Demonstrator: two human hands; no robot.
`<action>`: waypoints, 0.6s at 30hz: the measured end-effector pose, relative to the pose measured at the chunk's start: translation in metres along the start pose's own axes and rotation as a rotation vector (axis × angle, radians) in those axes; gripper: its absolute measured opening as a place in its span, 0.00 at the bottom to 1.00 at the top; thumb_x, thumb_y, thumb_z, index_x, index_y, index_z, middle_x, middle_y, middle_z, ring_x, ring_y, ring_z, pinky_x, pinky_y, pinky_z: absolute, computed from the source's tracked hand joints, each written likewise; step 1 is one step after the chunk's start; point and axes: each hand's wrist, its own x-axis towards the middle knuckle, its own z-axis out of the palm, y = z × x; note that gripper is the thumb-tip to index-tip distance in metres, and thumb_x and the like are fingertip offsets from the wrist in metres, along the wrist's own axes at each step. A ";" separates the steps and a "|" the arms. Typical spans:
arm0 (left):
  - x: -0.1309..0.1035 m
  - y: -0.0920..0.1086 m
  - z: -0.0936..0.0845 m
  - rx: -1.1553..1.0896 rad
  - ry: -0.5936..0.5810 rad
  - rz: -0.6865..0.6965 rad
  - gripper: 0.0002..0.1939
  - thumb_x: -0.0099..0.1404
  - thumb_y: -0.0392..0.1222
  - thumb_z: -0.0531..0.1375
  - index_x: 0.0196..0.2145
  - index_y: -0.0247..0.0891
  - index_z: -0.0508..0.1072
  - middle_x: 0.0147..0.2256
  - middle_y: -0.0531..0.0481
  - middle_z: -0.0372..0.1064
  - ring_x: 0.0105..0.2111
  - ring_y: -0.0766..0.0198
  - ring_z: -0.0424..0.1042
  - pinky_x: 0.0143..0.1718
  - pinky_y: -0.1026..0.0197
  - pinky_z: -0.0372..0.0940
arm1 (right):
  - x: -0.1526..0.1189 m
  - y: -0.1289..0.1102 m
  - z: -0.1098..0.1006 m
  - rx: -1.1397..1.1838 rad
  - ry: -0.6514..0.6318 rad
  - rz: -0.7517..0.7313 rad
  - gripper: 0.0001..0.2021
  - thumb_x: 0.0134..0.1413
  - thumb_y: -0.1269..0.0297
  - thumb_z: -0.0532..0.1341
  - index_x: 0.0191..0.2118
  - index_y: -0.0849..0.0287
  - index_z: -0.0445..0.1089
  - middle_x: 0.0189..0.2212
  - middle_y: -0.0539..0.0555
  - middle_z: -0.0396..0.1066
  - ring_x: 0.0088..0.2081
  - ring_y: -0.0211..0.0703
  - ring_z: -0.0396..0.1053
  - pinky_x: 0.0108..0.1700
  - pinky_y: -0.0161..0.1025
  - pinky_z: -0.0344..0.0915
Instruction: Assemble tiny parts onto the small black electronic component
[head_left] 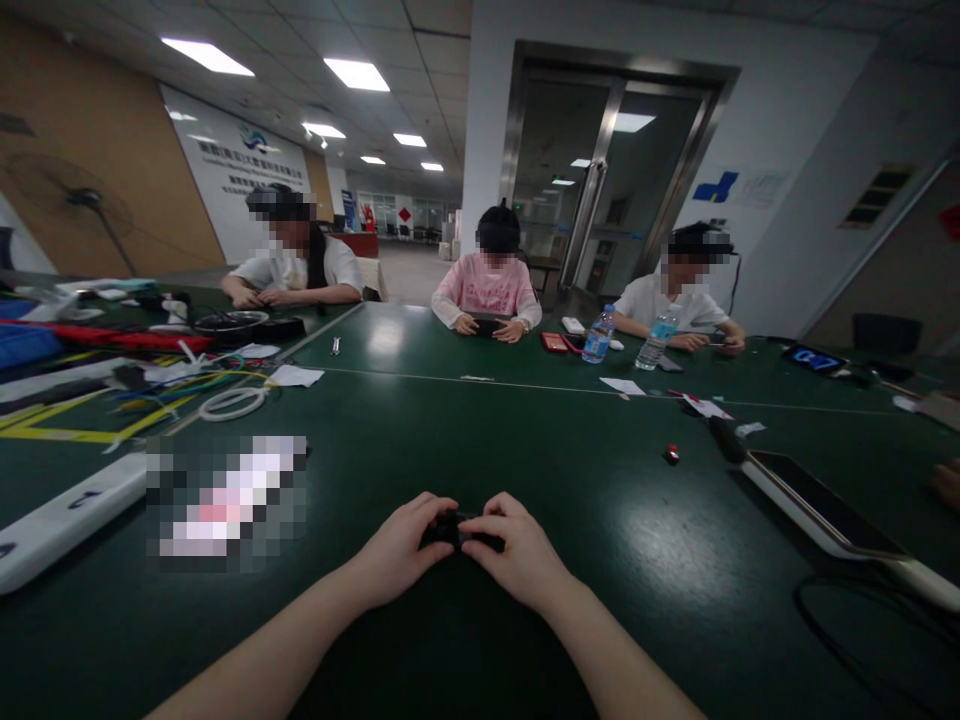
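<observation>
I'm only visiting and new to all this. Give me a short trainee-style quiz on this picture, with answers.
1. True or false: the camera wearer's left hand and right hand are spread wide apart.
2. How many bottles stand on the green tabletop?
3. The small object between the two hands is: A) yellow; B) black; C) white.

Key: 1. False, they are close together. 2. Two. 3. B.

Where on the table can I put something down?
Past the left hand and right hand on the black thing, bare table lies between the white coil and red thing. More is free between the right hand and black screen. It's crowded on the left, with cables and a white strip, and around the bottles.
</observation>
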 end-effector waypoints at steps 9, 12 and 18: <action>-0.002 0.001 0.000 0.014 0.033 0.027 0.20 0.59 0.37 0.57 0.50 0.44 0.63 0.48 0.49 0.60 0.47 0.58 0.63 0.49 0.56 0.60 | 0.000 0.003 -0.001 0.031 -0.037 -0.022 0.17 0.51 0.65 0.60 0.47 0.43 0.67 0.46 0.48 0.66 0.50 0.45 0.61 0.50 0.45 0.60; -0.002 0.002 0.000 -0.004 0.024 0.008 0.22 0.60 0.37 0.56 0.52 0.44 0.61 0.47 0.49 0.61 0.47 0.58 0.64 0.49 0.56 0.61 | 0.001 0.002 -0.002 0.059 -0.023 -0.007 0.18 0.51 0.66 0.60 0.49 0.45 0.65 0.46 0.48 0.67 0.49 0.44 0.62 0.50 0.44 0.60; 0.000 -0.001 0.002 -0.031 0.044 -0.035 0.29 0.56 0.36 0.58 0.55 0.42 0.57 0.47 0.49 0.61 0.43 0.59 0.66 0.48 0.56 0.62 | 0.000 -0.001 -0.003 0.095 0.012 0.004 0.13 0.50 0.66 0.60 0.44 0.47 0.67 0.43 0.47 0.68 0.47 0.42 0.64 0.49 0.42 0.61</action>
